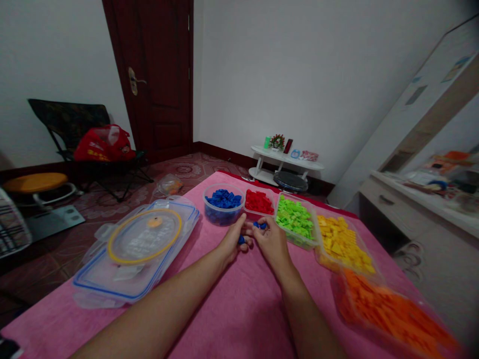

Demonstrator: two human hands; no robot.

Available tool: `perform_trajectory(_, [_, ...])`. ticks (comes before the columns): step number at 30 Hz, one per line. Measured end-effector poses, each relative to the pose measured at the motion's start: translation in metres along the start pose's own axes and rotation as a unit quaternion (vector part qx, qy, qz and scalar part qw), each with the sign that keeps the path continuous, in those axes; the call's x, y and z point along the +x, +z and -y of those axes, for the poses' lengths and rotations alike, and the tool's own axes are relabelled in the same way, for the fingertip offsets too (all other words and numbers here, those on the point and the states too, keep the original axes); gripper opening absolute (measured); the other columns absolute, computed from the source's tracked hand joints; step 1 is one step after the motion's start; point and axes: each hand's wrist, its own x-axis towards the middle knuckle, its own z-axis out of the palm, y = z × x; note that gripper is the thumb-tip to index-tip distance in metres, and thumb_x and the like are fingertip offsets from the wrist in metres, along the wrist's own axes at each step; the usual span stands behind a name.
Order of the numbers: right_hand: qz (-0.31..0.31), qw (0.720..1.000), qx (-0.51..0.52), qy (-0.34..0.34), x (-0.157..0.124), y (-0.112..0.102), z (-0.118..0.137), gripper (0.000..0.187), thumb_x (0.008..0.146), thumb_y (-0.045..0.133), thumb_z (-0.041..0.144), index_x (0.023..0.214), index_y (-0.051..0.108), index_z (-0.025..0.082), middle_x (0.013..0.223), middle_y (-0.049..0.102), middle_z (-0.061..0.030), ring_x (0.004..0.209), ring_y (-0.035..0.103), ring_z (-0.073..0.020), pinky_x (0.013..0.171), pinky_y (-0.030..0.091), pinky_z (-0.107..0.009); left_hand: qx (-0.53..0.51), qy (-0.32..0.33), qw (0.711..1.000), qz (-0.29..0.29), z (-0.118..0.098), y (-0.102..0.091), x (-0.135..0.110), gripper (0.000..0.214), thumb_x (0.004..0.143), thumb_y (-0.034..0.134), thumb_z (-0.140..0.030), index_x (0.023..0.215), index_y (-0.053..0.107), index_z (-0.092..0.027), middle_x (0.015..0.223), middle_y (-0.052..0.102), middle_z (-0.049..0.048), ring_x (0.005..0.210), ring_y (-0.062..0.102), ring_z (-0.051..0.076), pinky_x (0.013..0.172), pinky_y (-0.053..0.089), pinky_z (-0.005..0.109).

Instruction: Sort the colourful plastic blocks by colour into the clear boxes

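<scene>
The left hand (232,239) curls round a blue piece (241,240), and the right hand (274,240) (close beside) pinches another blue piece (263,226).

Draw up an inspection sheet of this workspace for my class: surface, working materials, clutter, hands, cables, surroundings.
Surface: pink cloth, with containers along its far and right sides.
Working materials: blue pieces in a round tub; red pieces, green pieces, yellow pieces and orange pieces in separate containers.
Clutter: round yellow-rimmed lid on a larger blue-edged lid.
Hands: left hand holds a blue piece; right hand pinches blue too, exact count unclear.
Cables: nothing seen.
Surroundings: dark door; red bag on a folding chair; low white stand; drawer unit at right.
</scene>
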Motion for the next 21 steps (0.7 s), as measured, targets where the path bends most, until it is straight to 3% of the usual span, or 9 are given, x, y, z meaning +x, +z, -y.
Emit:
perform_trajectory(3, [0.077, 0.996, -0.035, -0.039, -0.003, -0.005, 0.019, 0.028, 0.075, 0.061, 0.032, 0.101, 0.064, 0.023, 0.088, 0.069, -0.0033, 0.075, 0.062, -0.0175, 0.065, 0.041, -0.026, -0.006, -0.011, 1.000, 0.021, 0.000, -0.001, -0.001, 0.054, 0.070, 0.052, -0.068, 0.076, 0.052, -0.014, 0.060, 0.053, -0.0009, 0.038, 0.043, 0.005, 0.034, 0.016, 0.015])
perform_trajectory(5, [0.090, 0.993, -0.061, -0.050, -0.005, -0.007, 0.026, 0.033, 0.074, 0.064, 0.033, 0.106, 0.065, 0.026, 0.093, 0.069, -0.0030, 0.081, 0.062, -0.0189, 0.068, 0.040, -0.026, -0.022, -0.016, 0.999, 0.024, -0.001, -0.002, 0.000, 0.048, 0.073, 0.055, -0.062, 0.074, 0.051, -0.014, 0.060, 0.051, -0.0017, 0.038, 0.039, 0.003, 0.034, 0.014, 0.014])
perform_trajectory(10, [-0.011, 0.999, -0.013, -0.051, -0.002, -0.019, 0.026, 0.026, 0.084, 0.053, 0.036, 0.096, 0.069, 0.021, 0.086, 0.069, -0.0050, 0.072, 0.059, -0.0167, 0.066, 0.040, -0.026, -0.006, -0.047, 0.999, 0.010, -0.016, 0.004, -0.002, 0.021, 0.077, 0.058, -0.031, 0.073, 0.050, -0.013, 0.056, 0.044, -0.0042, 0.035, 0.029, 0.001, 0.035, 0.007, 0.013])
perform_trajectory(12, [-0.043, 0.997, 0.026, -0.054, 0.000, -0.026, 0.028, 0.024, 0.084, 0.052, 0.035, 0.090, 0.069, 0.019, 0.075, 0.067, -0.0035, 0.063, 0.055, -0.0149, 0.062, 0.040, -0.025, 0.012, -0.007, 1.000, 0.006, -0.029, 0.014, -0.009, 0.020, 0.078, 0.058, -0.031, 0.072, 0.050, -0.013, 0.056, 0.043, -0.0048, 0.035, 0.027, 0.000, 0.035, 0.008, 0.013])
perform_trajectory(14, [-0.065, 0.995, 0.053, -0.060, 0.001, -0.031, 0.032, 0.023, 0.084, 0.053, 0.034, 0.088, 0.069, 0.018, 0.069, 0.064, -0.0018, 0.059, 0.053, -0.0136, 0.059, 0.039, -0.025, 0.057, 0.085, 0.995, 0.009, -0.048, 0.025, -0.018, 0.025, 0.080, 0.057, -0.036, 0.072, 0.050, -0.014, 0.056, 0.044, -0.0049, 0.036, 0.026, 0.000, 0.036, 0.011, 0.014])
perform_trajectory(16, [-0.079, 0.993, 0.064, -0.065, 0.000, -0.034, 0.036, 0.022, 0.084, 0.053, 0.033, 0.088, 0.069, 0.019, 0.069, 0.064, -0.0015, 0.058, 0.052, -0.0129, 0.058, 0.038, -0.024, 0.126, 0.203, 0.971, 0.000, -0.069, 0.032, -0.022, 0.030, 0.081, 0.054, -0.042, 0.069, 0.050, -0.015, 0.054, 0.043, -0.0056, 0.036, 0.027, 0.002, 0.037, 0.016, 0.015])
perform_trajectory(18, [-0.085, 0.992, 0.069, -0.067, -0.001, -0.035, 0.040, 0.021, 0.084, 0.053, 0.031, 0.090, 0.069, 0.019, 0.072, 0.064, -0.0016, 0.060, 0.052, -0.0127, 0.059, 0.038, -0.024, 0.206, 0.308, 0.928, -0.049, -0.092, 0.034, -0.019, 0.035, 0.082, 0.051, -0.046, 0.067, 0.051, -0.015, 0.053, 0.042, -0.0053, 0.039, 0.031, 0.004, 0.040, 0.022, 0.017])
perform_trajectory(21, [-0.091, 0.992, 0.066, -0.062, -0.001, -0.033, 0.041, 0.021, 0.083, 0.054, 0.030, 0.094, 0.068, 0.019, 0.070, 0.062, -0.0009, 0.060, 0.052, -0.0129, 0.058, 0.038, -0.023, 0.373, 0.407, 0.821, -0.142, -0.121, 0.026, -0.002, 0.040, 0.085, 0.045, -0.047, 0.067, 0.058, -0.014, 0.057, 0.052, -0.0010, 0.051, 0.046, 0.009, 0.050, 0.034, 0.020])
